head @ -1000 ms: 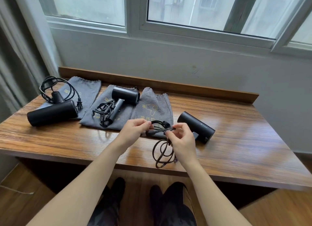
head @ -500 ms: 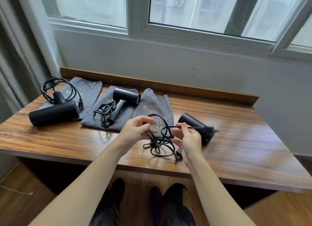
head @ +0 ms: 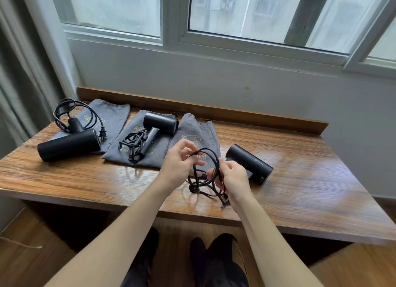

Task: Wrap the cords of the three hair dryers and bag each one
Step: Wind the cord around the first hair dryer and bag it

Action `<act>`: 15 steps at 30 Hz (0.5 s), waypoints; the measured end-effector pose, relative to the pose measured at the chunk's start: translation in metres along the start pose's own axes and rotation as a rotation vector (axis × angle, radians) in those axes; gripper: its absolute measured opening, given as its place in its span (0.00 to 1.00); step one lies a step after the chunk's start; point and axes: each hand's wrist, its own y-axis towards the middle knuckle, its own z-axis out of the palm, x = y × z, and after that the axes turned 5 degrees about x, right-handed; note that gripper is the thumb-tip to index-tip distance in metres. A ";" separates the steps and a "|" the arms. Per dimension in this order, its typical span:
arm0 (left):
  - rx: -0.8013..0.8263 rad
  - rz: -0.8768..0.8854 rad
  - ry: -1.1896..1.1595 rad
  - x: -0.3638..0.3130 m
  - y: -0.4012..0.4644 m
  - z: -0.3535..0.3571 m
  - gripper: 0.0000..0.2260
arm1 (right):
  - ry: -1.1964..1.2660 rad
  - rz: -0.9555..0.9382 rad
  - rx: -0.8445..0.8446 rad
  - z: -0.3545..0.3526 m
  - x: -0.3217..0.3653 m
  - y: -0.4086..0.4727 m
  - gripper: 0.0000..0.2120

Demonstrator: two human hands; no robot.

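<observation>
Three black hair dryers lie on a wooden table [head: 310, 192]. The right dryer [head: 249, 163] lies on bare wood beside the right grey bag [head: 198, 136]. My left hand [head: 179, 164] pinches a loop of its black cord [head: 209, 173]. My right hand [head: 234, 179] grips the bundled cord, whose plug hangs near the tabletop. The middle dryer [head: 159, 126] rests on the middle grey bag [head: 137, 156] with its cord bunched beside it. On the left grey bag [head: 113, 117] lies the left dryer [head: 68, 144], its cord loose behind it.
A raised wooden lip [head: 235, 115] runs along the table's back edge under a window wall. A curtain [head: 23, 83] hangs at the left. My legs and feet [head: 212, 263] show below the table's front edge.
The cord went from a stretched line between both hands to a gathered bundle of loops. My right hand has closed round the loops, and my left hand has lifted a loop higher.
</observation>
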 end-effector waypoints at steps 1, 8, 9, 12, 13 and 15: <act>-0.006 0.005 0.015 0.000 0.001 0.000 0.07 | 0.000 -0.011 0.026 -0.001 0.000 -0.002 0.19; 0.171 -0.018 0.213 -0.004 0.001 0.000 0.14 | -0.089 -0.157 0.303 -0.011 -0.003 -0.009 0.17; 0.179 -0.027 0.221 -0.005 0.000 0.001 0.13 | -0.125 -0.172 0.295 -0.011 -0.004 -0.008 0.18; 0.124 -0.060 0.154 -0.006 -0.001 -0.001 0.07 | -0.228 -0.238 0.286 -0.011 -0.007 -0.006 0.15; 0.098 -0.083 0.099 -0.006 -0.001 -0.001 0.07 | -0.315 -0.290 0.268 -0.011 -0.008 -0.005 0.14; 0.057 -0.124 0.036 -0.007 0.000 -0.002 0.07 | -0.541 -0.454 0.164 -0.009 -0.011 -0.005 0.13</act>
